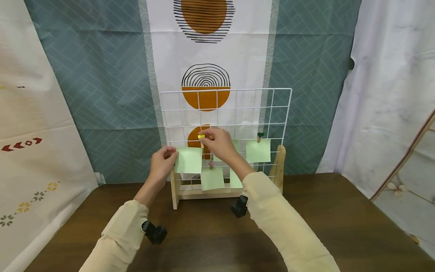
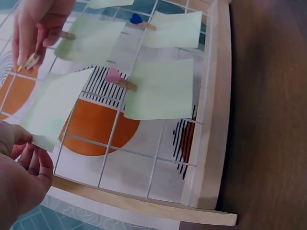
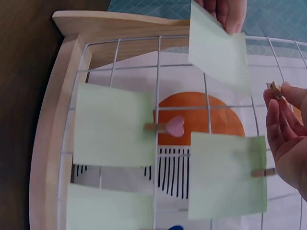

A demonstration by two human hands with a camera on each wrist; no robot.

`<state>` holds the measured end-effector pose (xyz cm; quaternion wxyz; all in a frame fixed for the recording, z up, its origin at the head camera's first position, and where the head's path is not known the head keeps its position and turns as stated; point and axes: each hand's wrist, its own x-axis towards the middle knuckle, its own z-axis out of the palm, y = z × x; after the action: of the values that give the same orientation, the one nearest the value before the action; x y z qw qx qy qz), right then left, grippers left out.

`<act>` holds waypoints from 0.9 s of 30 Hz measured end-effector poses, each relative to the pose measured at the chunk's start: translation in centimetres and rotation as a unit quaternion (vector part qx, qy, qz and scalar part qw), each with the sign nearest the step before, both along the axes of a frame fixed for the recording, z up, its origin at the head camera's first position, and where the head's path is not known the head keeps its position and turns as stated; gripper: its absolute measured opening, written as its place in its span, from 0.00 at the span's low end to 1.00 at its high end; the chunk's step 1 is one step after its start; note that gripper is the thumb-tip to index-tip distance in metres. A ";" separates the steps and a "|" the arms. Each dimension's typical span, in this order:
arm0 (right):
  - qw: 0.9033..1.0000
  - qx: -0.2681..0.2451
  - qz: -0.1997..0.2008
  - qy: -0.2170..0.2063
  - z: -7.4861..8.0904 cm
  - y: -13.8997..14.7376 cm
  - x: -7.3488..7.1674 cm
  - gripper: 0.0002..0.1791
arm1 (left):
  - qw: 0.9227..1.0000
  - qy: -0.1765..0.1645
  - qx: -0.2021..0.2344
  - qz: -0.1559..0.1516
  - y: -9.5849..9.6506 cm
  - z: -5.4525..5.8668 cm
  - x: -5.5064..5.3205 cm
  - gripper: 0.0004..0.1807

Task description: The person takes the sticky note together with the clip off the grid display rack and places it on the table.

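Note:
My left hand (image 1: 161,163) pinches the left edge of a pale green paper note (image 1: 188,160) between thumb and fingers. That note stands at the left part of a white wire grid (image 1: 238,89), tilted away from the wires in the left wrist view. My right hand (image 1: 221,144) pinches a small wooden clothespin (image 3: 274,89) with a yellow heart (image 1: 201,136), just above the note's upper right corner. Lower on the grid, a pink-heart clothespin (image 2: 120,79) holds another green note (image 1: 212,179).
A green-heart clothespin (image 1: 260,136) holds a note (image 1: 258,151) at the right. In the left wrist view, a blue-heart clothespin (image 2: 143,22) grips a further note (image 2: 173,29). The grid's wooden stand (image 1: 279,168) rests on a dark brown table (image 1: 204,234), before a patterned cloth (image 1: 112,94).

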<state>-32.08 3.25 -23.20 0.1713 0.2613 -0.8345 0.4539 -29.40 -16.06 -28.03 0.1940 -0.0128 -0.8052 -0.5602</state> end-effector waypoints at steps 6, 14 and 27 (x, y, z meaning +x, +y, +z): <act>1.000 0.013 -0.002 -0.004 -0.8 1.4 0.3 0.13 | 1.000 -0.011 0.001 -0.009 -0.1 -0.4 0.6 0.13; 1.000 0.028 -0.002 0.000 -1.8 3.0 0.7 0.14 | 0.999 -0.022 -0.023 -0.018 -0.6 -1.1 0.9 0.12; 1.000 0.017 -0.019 -0.017 -3.8 5.6 1.5 0.15 | 0.998 -0.041 -0.046 -0.021 -2.5 -2.7 2.0 0.12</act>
<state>-30.53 8.89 -26.98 0.1611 0.2406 -0.8499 0.4403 -27.40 -18.60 -30.74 0.1485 -0.0155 -0.8368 -0.5267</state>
